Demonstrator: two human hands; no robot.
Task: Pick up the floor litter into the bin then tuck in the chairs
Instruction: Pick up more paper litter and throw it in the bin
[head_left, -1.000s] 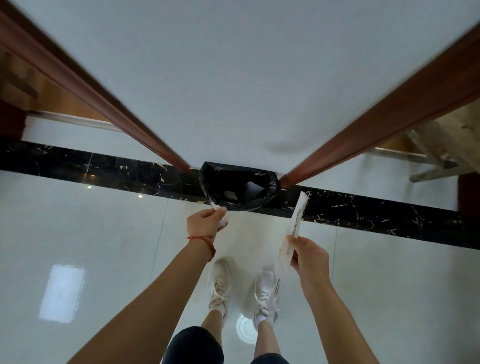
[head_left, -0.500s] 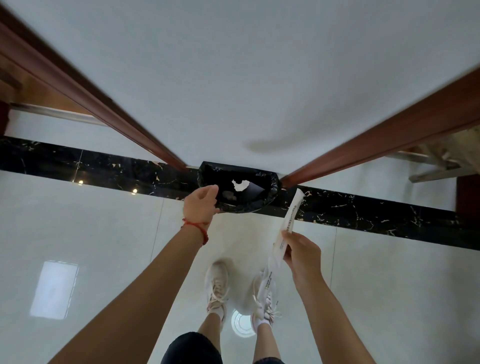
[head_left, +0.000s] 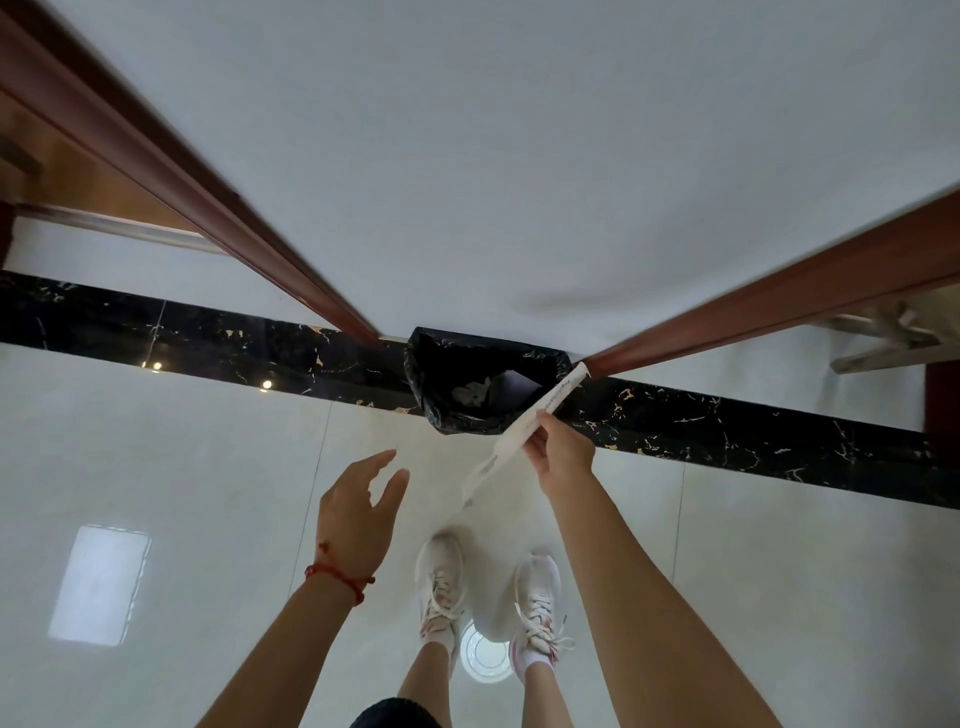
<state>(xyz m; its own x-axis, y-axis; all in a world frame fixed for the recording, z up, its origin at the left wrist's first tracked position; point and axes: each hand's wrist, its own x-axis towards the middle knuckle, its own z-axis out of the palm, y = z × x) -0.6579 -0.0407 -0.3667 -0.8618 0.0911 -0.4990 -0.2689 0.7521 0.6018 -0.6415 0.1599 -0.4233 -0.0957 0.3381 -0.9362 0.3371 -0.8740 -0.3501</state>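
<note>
Nearest us, our left hand (head_left: 358, 514) is empty, fingers spread wide; our right hand (head_left: 563, 457) pinches a long white paper wrapper (head_left: 524, 428), its small print unreadable, over the black-bagged bin (head_left: 480, 382) holding crumpled litter. This piece remains; chairs aren't visible.

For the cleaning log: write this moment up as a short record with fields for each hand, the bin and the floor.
left hand: left hand open, nothing in it, short of the bin
right hand: right hand in a grip on a long white paper wrapper, top end at the bin rim
bin: bin lined with a black plastic bag, against the white wall; crumpled pale scrap inside
floor: glossy pale tiles, no loose litter visible
</note>
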